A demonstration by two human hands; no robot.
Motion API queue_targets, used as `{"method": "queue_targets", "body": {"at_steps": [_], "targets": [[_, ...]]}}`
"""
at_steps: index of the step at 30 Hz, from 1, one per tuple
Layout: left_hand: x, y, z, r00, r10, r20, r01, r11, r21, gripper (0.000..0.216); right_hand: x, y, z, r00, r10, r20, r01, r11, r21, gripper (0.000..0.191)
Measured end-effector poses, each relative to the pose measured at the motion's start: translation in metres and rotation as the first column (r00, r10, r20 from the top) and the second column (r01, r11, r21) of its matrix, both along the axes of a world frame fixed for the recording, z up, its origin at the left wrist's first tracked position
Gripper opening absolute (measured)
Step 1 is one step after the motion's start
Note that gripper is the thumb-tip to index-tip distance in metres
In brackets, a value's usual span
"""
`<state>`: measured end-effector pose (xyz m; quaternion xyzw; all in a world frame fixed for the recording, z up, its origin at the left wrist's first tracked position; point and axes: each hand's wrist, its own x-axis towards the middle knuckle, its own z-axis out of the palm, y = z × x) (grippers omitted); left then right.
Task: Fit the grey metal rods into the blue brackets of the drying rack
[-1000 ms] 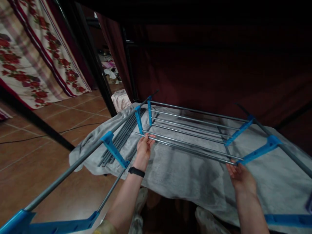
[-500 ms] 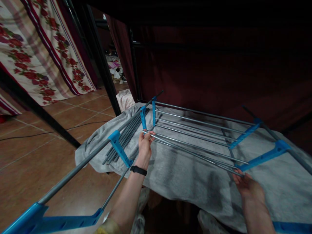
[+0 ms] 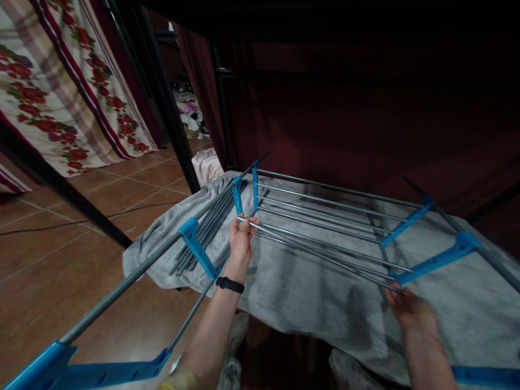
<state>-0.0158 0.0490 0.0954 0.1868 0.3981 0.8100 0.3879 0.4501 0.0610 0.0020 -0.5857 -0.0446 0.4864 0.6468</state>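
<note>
A thin grey metal rod (image 3: 379,282) slants between my two hands above the grey blanket. My left hand (image 3: 240,241), with a black band on its wrist, pinches the rod near its left end, close to a blue plastic bracket (image 3: 238,196). At the other end my right hand (image 3: 412,310) grips the rod with its fingertips, just below another blue bracket (image 3: 439,259). Several parallel rods (image 3: 320,205) span the brackets of the rack behind. Whether the held rod's ends touch the brackets I cannot tell.
A bundle of loose rods (image 3: 207,233) lies on the blanket (image 3: 300,303) at left. The rack's long tube (image 3: 130,284) runs toward me, with blue brackets along it. Black frame posts (image 3: 170,103) stand beyond; a cable (image 3: 134,212) crosses the tiled floor.
Both hands keep their hold on the rod, almost unmoved. The view has shifted very slightly.
</note>
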Motion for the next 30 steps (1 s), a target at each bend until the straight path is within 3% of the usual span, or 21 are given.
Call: {"method": "queue_targets", "body": {"at_steps": [15,21,30], "targets": [[0.022,0.004,0.009,0.992,-0.098,-0.084,0.101,0.994,0.039,0.048,-0.02,0.003,-0.001,1.0,0.01,-0.012,-0.01,0.998,-0.064,0.025],[0.031,0.004,0.014,0.99,-0.123,-0.07,0.127,0.991,0.05,0.047,-0.026,0.002,0.001,0.998,0.045,0.054,-0.038,0.992,-0.123,0.019],[0.047,-0.004,0.033,0.982,-0.16,-0.098,0.167,0.983,0.07,0.041,-0.038,-0.004,-0.002,0.948,0.245,0.201,-0.216,0.964,-0.157,0.017]]}}
